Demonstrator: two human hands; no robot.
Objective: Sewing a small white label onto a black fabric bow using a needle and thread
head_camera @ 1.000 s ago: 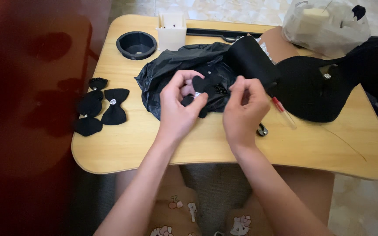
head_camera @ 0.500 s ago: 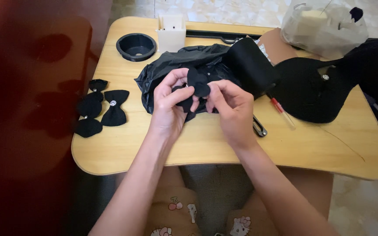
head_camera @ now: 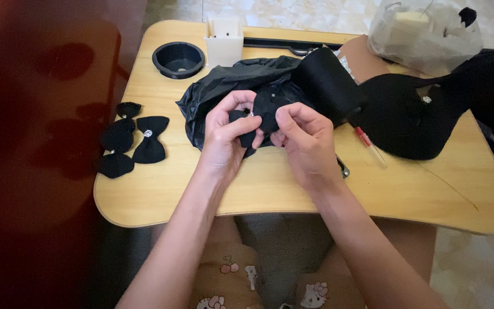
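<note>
black cloth piece point(head_camera: 265, 110) half hidden by fingers point(head_camera: 241, 127)

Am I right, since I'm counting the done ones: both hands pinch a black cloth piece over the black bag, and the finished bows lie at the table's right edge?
Not quite: the head view shows the finished bows at the table's left edge. Both the left hand and right hand do pinch the black cloth piece over the black bag.

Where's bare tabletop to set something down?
Free: the near strip of the table below both hands, and the near right corner past the red-capped tube. Crowded: the far side with black bag, round cup, black fabric; bows fill the left edge.
</note>
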